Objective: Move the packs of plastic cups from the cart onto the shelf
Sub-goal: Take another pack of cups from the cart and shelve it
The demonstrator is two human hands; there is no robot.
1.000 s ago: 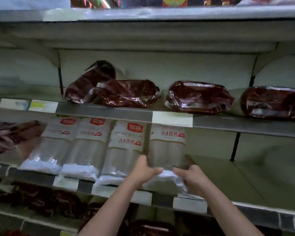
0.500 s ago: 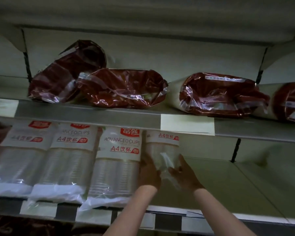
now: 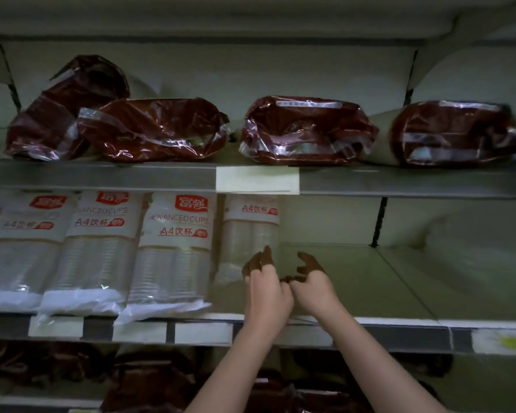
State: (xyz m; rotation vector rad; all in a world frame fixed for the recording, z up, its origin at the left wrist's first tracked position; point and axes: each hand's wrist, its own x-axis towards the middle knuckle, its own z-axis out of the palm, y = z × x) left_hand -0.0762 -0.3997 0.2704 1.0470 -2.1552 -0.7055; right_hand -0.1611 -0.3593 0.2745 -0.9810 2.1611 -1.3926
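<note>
Four clear packs of plastic cups with white labels lie side by side on the middle shelf (image 3: 370,281). The rightmost pack (image 3: 251,231) sits further back than the other three (image 3: 173,251). My left hand (image 3: 265,287) reaches onto the shelf, and its fingertips touch that pack's near right corner. Just to the right, my right hand (image 3: 312,286) hovers above the bare shelf with loosely curled fingers and holds nothing I can see. The fingertips of both hands are in deep shadow. The cart is out of view.
Dark red shiny bags (image 3: 304,129) lie in a row on the upper shelf. More dark bags (image 3: 149,380) fill the shelf below. The middle shelf right of my hands is bare up to an upright bracket (image 3: 377,222). Price-tag strips (image 3: 256,180) run along the shelf edges.
The rightmost pack has gone from the shelf's front edge to deep inside. Both hands gripped its near end before; now the right hand is off it and the left only touches.
</note>
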